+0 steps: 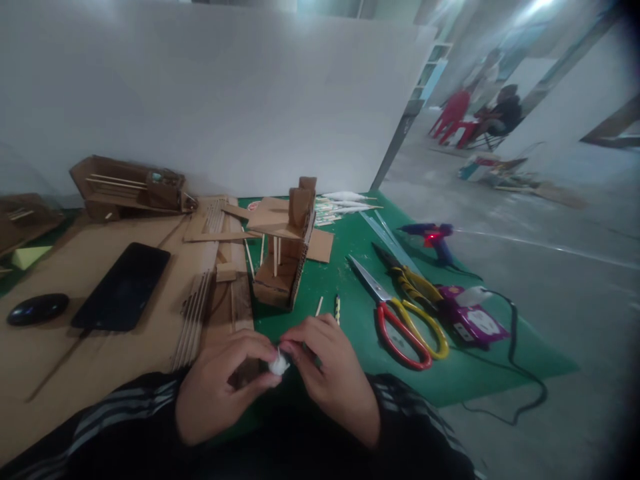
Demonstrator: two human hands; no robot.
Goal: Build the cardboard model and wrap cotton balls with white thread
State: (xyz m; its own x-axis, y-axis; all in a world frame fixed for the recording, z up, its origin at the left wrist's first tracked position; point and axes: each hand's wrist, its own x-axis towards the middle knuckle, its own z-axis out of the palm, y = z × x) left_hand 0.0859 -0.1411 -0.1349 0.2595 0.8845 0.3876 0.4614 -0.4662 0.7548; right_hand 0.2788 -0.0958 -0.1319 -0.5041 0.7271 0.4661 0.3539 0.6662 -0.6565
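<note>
A small white wad (279,364), soft like cotton or tissue, is pinched between the thumb and forefinger of my left hand (225,387). The fingertips of my right hand (333,373) close on the wad's upper edge. Just beyond my hands a short wooden stick (319,306) and a thin patterned pen-like rod (337,309) lie on the green mat (345,280). Farther off stands a cardboard structure (275,283) with thin sticks fixed upright in it.
Scissors (387,320), pliers (417,283), a glue gun (433,237) and a purple power block (467,317) sit on the right. At left are a phone (125,287), a mouse (37,309) and a cardboard box model (130,190). A white panel (225,100) rises behind.
</note>
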